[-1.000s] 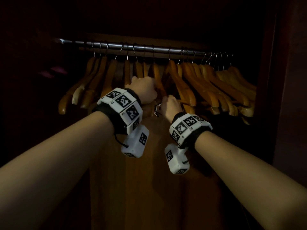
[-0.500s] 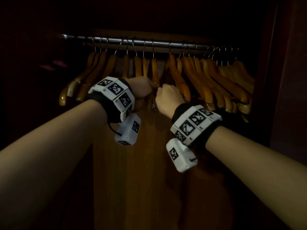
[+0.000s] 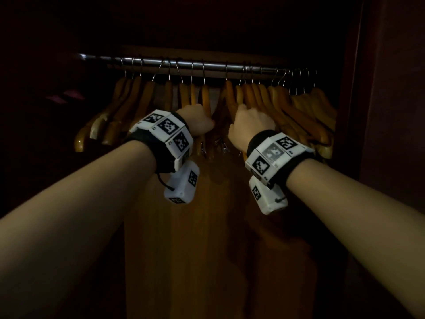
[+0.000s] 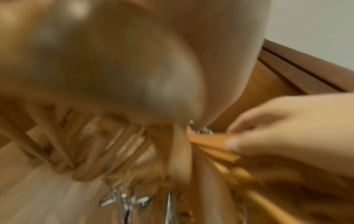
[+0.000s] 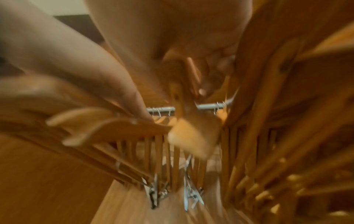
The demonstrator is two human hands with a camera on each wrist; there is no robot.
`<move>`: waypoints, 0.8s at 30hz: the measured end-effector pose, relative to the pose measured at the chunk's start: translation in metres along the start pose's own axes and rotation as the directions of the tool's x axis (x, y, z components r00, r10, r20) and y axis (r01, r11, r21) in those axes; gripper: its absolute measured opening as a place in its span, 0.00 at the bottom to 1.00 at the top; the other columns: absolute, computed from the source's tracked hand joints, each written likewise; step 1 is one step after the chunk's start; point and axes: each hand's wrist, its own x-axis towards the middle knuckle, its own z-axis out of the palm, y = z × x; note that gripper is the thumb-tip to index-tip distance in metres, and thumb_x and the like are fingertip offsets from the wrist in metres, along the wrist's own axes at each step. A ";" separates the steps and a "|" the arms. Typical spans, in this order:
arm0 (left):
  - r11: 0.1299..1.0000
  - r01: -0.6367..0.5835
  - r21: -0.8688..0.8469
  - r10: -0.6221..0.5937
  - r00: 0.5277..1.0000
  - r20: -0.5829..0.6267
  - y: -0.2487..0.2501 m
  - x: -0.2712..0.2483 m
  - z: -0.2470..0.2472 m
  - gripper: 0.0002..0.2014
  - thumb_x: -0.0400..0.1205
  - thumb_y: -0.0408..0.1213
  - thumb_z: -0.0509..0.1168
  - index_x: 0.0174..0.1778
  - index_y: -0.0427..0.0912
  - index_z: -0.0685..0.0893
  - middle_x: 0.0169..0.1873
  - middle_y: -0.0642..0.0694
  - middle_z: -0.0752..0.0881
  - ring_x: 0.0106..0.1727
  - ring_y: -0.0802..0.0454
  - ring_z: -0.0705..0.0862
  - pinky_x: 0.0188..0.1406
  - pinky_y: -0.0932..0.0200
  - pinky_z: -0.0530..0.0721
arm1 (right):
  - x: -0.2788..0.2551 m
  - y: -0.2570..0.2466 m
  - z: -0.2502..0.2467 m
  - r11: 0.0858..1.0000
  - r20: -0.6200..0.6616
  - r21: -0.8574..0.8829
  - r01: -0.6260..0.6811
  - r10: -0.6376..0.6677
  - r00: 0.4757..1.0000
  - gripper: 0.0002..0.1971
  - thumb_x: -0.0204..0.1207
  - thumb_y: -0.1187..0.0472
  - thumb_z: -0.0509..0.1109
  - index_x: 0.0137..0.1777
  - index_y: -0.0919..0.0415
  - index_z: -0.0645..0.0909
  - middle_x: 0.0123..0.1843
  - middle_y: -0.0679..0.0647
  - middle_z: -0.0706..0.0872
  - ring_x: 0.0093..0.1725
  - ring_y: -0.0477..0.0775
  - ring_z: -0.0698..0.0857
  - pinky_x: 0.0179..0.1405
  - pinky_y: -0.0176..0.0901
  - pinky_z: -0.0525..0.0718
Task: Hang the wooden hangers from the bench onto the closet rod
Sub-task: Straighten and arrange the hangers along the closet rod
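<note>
A metal closet rod [image 3: 195, 64] carries several wooden hangers [image 3: 287, 111] in a row. My left hand [image 3: 197, 122] is curled round a wooden hanger [image 3: 205, 100] near the middle of the rod. My right hand [image 3: 249, 125] grips the neighbouring hanger [image 3: 230, 97] just to the right, with a small gap between the hands. In the left wrist view the right hand [image 4: 287, 128] pinches a hanger's bar [image 4: 210, 141]. The right wrist view is blurred; fingers [image 5: 206, 84] wrap a hanger below the rod [image 5: 208, 106]. Metal clips [image 3: 222, 143] dangle below the hands.
The closet is dark, with a wooden back panel [image 3: 218, 226] below the hangers. A dark side wall [image 3: 379, 134] stands close on the right. More hangers [image 3: 110, 116] crowd the rod's left end.
My right hand has risen and shifted to the right with its hanger, which widens the gap to the left hand. The left hand has stayed almost where it was.
</note>
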 end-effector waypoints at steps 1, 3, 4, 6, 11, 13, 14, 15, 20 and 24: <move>1.000 0.015 -0.010 -0.015 0.999 -0.034 0.002 0.001 0.003 0.20 0.83 0.49 0.59 0.29 0.40 0.75 0.33 0.42 0.80 0.33 0.50 0.77 0.33 0.58 0.76 | 0.000 0.000 0.000 1.000 0.024 -0.004 -0.005 0.005 1.000 0.20 0.82 0.56 0.60 0.70 0.64 0.68 0.66 0.62 0.79 0.64 0.63 0.79 0.55 0.52 0.77; 0.999 0.030 0.015 -0.029 0.997 -0.077 0.002 0.001 0.009 0.18 0.79 0.53 0.65 0.32 0.42 0.79 0.31 0.46 0.78 0.39 0.47 0.80 0.49 0.49 0.82 | 0.000 0.000 0.001 1.000 0.072 0.006 -0.020 0.019 0.997 0.20 0.82 0.56 0.59 0.71 0.64 0.68 0.66 0.61 0.79 0.64 0.63 0.79 0.55 0.52 0.77; 0.999 0.034 0.035 -0.032 0.997 -0.066 0.002 0.002 0.012 0.16 0.78 0.54 0.66 0.38 0.42 0.82 0.35 0.46 0.80 0.46 0.44 0.82 0.58 0.42 0.81 | 0.000 0.000 0.001 1.000 0.084 0.017 -0.024 0.023 0.996 0.21 0.81 0.56 0.60 0.71 0.64 0.67 0.66 0.61 0.79 0.64 0.64 0.79 0.54 0.52 0.77; 0.998 0.029 0.061 -0.027 0.999 -0.035 0.001 0.003 0.013 0.17 0.77 0.54 0.66 0.50 0.43 0.85 0.44 0.44 0.83 0.53 0.42 0.82 0.63 0.36 0.78 | 0.000 -0.001 0.002 0.998 0.061 0.054 -0.024 0.020 0.998 0.20 0.81 0.56 0.60 0.69 0.64 0.69 0.64 0.62 0.80 0.63 0.64 0.80 0.50 0.50 0.76; 0.999 0.021 0.038 -0.019 0.999 -0.045 -0.005 0.003 0.013 0.19 0.76 0.54 0.66 0.57 0.46 0.83 0.51 0.44 0.83 0.57 0.42 0.80 0.65 0.36 0.76 | -0.003 -0.003 0.004 0.993 -0.038 0.121 -0.003 0.008 0.999 0.15 0.81 0.56 0.57 0.62 0.63 0.74 0.59 0.62 0.83 0.58 0.64 0.82 0.45 0.48 0.72; 1.000 0.031 0.004 -0.030 0.998 -0.047 -0.006 0.002 0.013 0.18 0.75 0.53 0.67 0.54 0.46 0.83 0.50 0.44 0.83 0.55 0.42 0.81 0.64 0.36 0.76 | -0.003 -0.005 0.004 0.989 -0.056 0.148 0.000 0.009 0.998 0.15 0.82 0.56 0.57 0.63 0.63 0.75 0.59 0.61 0.83 0.59 0.64 0.82 0.44 0.47 0.71; 0.999 0.035 -0.003 -0.035 0.998 -0.052 -0.005 0.001 0.013 0.17 0.74 0.51 0.67 0.54 0.45 0.83 0.51 0.43 0.83 0.55 0.42 0.81 0.63 0.36 0.77 | -0.003 -0.007 0.005 0.987 -0.063 0.160 0.001 0.009 0.998 0.16 0.82 0.56 0.57 0.64 0.62 0.74 0.60 0.61 0.83 0.60 0.64 0.81 0.45 0.46 0.71; 0.999 0.036 -0.002 -0.037 0.998 -0.059 -0.005 0.001 0.013 0.17 0.75 0.49 0.66 0.55 0.45 0.82 0.52 0.43 0.83 0.56 0.42 0.80 0.63 0.37 0.77 | -0.003 -0.009 0.006 0.986 -0.065 0.169 0.003 0.008 0.998 0.16 0.82 0.56 0.57 0.65 0.62 0.74 0.60 0.61 0.83 0.60 0.64 0.81 0.45 0.46 0.71; 0.999 0.040 0.022 -0.039 0.998 -0.052 -0.005 0.001 0.013 0.17 0.77 0.48 0.64 0.59 0.45 0.78 0.55 0.42 0.82 0.57 0.41 0.80 0.63 0.38 0.77 | -0.003 -0.016 0.013 0.987 -0.062 0.159 0.012 -0.002 0.998 0.16 0.82 0.55 0.57 0.66 0.60 0.73 0.60 0.60 0.83 0.59 0.64 0.82 0.44 0.47 0.72; 0.996 0.004 0.085 -0.001 0.999 -0.032 -0.005 -0.001 0.012 0.28 0.79 0.50 0.64 0.73 0.47 0.66 0.69 0.42 0.75 0.70 0.40 0.72 0.69 0.32 0.69 | -0.006 -0.013 0.017 0.996 -0.063 0.084 0.025 -0.019 0.998 0.18 0.83 0.56 0.56 0.69 0.62 0.70 0.60 0.61 0.83 0.58 0.64 0.83 0.43 0.47 0.72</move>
